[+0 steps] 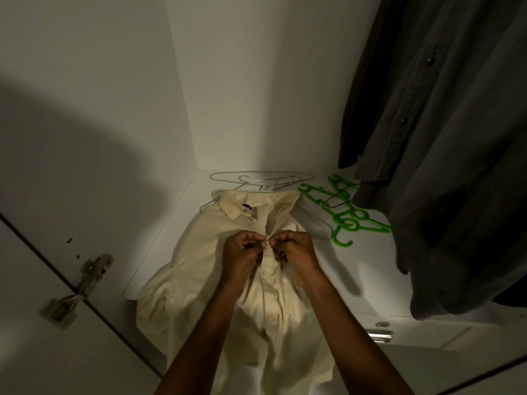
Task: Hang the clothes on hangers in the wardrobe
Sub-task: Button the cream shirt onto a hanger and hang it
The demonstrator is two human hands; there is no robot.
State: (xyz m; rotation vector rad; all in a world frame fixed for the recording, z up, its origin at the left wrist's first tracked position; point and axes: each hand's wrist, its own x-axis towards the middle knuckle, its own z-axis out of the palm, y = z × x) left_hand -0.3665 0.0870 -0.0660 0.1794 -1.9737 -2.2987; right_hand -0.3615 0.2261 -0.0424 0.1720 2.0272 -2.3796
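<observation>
Fingers [258, 243] of left hand [242, 253] and right hand [295, 252] curled, pinching a button [268, 243] on the cream shirt [205, 269], shirt lying flat on wardrobe floor [368, 269], white hangers [261, 181] and green hangers [342, 209] just behind, dark shirt [445, 155] hanging at right

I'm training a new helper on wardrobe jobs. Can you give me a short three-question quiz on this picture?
1. True or false: the cream shirt already hangs from the rail.
2. What are the left hand and the right hand both pinching? A) a green hanger B) the shirt's button placket C) the door hinge
3. Fill in: the green hangers lie on the wardrobe floor beneath the hanging ____ shirt.

Key
1. False: it lies on the wardrobe floor, with a white hanger beyond its collar.
2. B, at a small white button.
3. Dark grey.
</observation>
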